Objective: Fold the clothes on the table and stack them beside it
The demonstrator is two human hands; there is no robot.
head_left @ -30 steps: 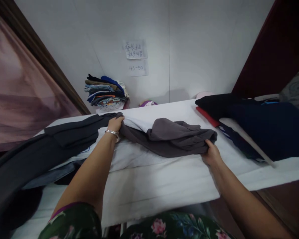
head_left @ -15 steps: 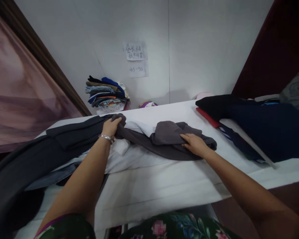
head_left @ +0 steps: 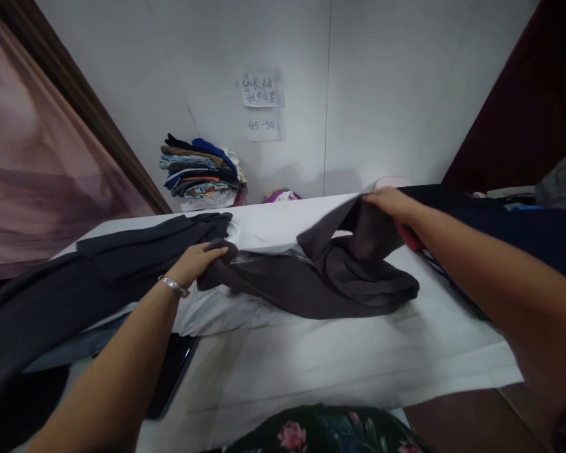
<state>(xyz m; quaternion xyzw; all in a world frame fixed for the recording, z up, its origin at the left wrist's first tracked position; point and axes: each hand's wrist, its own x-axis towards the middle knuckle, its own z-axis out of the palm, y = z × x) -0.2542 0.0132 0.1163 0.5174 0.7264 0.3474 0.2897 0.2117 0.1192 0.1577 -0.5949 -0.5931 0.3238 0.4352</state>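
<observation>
A dark grey garment point(head_left: 287, 283) lies bunched across the white-covered table point(head_left: 311, 365); its exact kind is not plain. My left hand point(head_left: 199, 259), with a silver bracelet at the wrist, is closed on its left end. At the upper right, my right hand point(head_left: 387, 202) pinches an edge of the same cloth and holds it up off the table, so a fold hangs below the fingers. White cloth point(head_left: 207, 311) lies rumpled under and beside the left end. Dark trousers-like clothing point(head_left: 136, 251) spreads just beyond my left hand.
A stack of folded clothes point(head_left: 200, 170) stands at the back left by the wall. Dark clothes point(head_left: 523, 239) are piled on the right. A black flat device point(head_left: 173, 371) lies near my left forearm. Paper notes point(head_left: 264, 88) hang on the wall.
My right hand has risen and moved away from me, lifting part of the grey garment. My left hand has shifted slightly left and nearer, still holding its end.
</observation>
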